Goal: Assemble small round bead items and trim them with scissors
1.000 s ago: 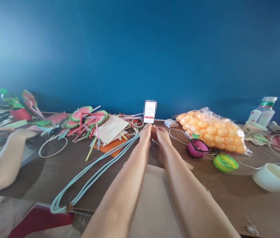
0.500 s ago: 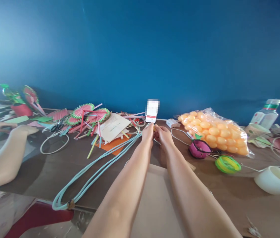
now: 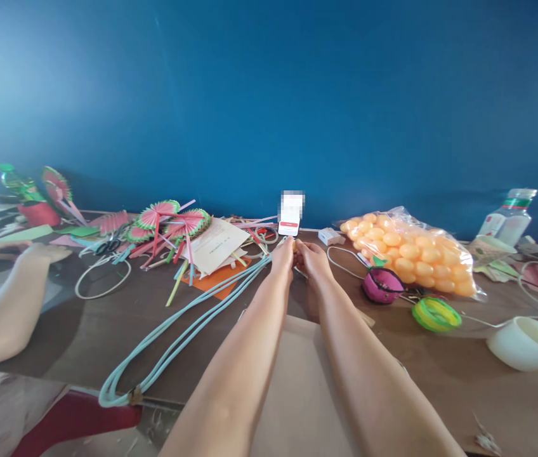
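My left hand (image 3: 282, 252) and my right hand (image 3: 311, 258) are close together at the middle of the table, fingers curled inward. Between them shows a small yellowish bit (image 3: 294, 246), mostly covered by the fingers, too small to name. Just behind the hands a phone (image 3: 289, 216) with a lit screen stands propped near the wall. A bundle of pale blue cords (image 3: 193, 311) runs from beside my left hand to the table's front edge; whether the hand touches it cannot be seen.
On the left are watermelon-patterned paper fans (image 3: 188, 225), scissors (image 3: 113, 245) and a co-worker's forearm (image 3: 14, 301). To the right lie a bag of orange plastic eggs (image 3: 412, 251), a magenta pouch (image 3: 382, 285), green-yellow coils (image 3: 436, 315) and a white cup (image 3: 519, 346).
The whole view has shifted very slightly. Both my hands stay together in the same spot, with only a slight change at the fingers.
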`<move>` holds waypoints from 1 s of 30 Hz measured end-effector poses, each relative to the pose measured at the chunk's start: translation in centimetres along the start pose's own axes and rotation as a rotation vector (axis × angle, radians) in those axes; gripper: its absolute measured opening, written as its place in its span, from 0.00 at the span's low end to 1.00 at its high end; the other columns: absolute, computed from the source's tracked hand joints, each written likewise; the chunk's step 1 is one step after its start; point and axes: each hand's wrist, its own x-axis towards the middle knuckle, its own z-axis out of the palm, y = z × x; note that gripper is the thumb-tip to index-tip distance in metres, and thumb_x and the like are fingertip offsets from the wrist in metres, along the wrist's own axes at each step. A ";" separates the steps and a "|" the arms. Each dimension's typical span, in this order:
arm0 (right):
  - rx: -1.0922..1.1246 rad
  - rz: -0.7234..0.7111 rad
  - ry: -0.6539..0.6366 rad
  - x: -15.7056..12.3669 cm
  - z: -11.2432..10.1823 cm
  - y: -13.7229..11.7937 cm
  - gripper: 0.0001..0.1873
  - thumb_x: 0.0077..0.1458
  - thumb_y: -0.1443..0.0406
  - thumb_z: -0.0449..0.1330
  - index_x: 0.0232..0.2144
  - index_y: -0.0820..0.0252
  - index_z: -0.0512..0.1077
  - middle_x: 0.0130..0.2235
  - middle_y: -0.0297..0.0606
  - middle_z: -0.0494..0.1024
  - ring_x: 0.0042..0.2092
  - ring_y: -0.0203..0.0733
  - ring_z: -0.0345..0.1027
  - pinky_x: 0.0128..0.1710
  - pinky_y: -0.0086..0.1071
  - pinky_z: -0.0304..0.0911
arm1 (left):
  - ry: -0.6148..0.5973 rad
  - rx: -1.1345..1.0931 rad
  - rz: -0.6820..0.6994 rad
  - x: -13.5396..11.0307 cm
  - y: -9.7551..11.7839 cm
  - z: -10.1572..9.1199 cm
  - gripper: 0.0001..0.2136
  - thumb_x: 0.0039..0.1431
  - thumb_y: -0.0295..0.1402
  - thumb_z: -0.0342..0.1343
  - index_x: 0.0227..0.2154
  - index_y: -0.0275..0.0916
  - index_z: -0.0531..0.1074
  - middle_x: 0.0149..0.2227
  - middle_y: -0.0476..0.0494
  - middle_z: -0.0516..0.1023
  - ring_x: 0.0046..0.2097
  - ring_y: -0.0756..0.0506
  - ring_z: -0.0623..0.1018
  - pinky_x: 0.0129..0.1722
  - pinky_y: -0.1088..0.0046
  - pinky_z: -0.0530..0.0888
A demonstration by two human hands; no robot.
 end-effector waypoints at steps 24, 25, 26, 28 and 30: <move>-0.004 -0.001 0.023 0.0 -0.1 -0.1 0.08 0.56 0.62 0.63 0.33 0.61 0.71 0.18 0.28 0.68 0.18 0.30 0.59 0.18 0.24 0.57 | -0.064 0.041 0.047 0.4 -0.3 -0.1 0.09 0.61 0.36 0.56 0.33 0.33 0.74 0.23 0.45 0.73 0.23 0.48 0.75 0.24 0.74 0.71; -0.001 -0.005 0.021 0.0 -0.1 0.0 0.08 0.56 0.62 0.64 0.33 0.61 0.71 0.18 0.28 0.68 0.18 0.31 0.59 0.18 0.24 0.57 | -0.062 0.046 0.052 0.4 -0.3 -0.1 0.09 0.61 0.36 0.56 0.33 0.33 0.74 0.23 0.45 0.73 0.23 0.48 0.75 0.24 0.74 0.71; -0.003 -0.008 0.021 0.0 -0.1 0.0 0.08 0.55 0.62 0.64 0.33 0.61 0.71 0.18 0.28 0.68 0.18 0.31 0.59 0.18 0.24 0.57 | -0.060 0.051 0.054 0.4 -0.3 0.0 0.09 0.61 0.36 0.56 0.32 0.33 0.74 0.22 0.45 0.72 0.23 0.48 0.74 0.24 0.74 0.70; -0.019 -0.011 0.023 0.1 -0.2 0.1 0.09 0.55 0.61 0.64 0.34 0.61 0.72 0.18 0.28 0.68 0.18 0.31 0.59 0.18 0.24 0.57 | -0.058 0.060 0.055 0.4 -0.3 0.0 0.09 0.61 0.36 0.56 0.31 0.34 0.73 0.21 0.47 0.70 0.22 0.48 0.73 0.23 0.74 0.69; -0.055 -0.020 0.017 0.2 -0.3 0.2 0.11 0.55 0.60 0.65 0.35 0.61 0.72 0.18 0.28 0.68 0.19 0.31 0.60 0.18 0.25 0.57 | -0.058 0.071 0.057 0.3 -0.3 0.0 0.09 0.61 0.36 0.56 0.30 0.35 0.73 0.21 0.48 0.69 0.21 0.49 0.72 0.23 0.74 0.68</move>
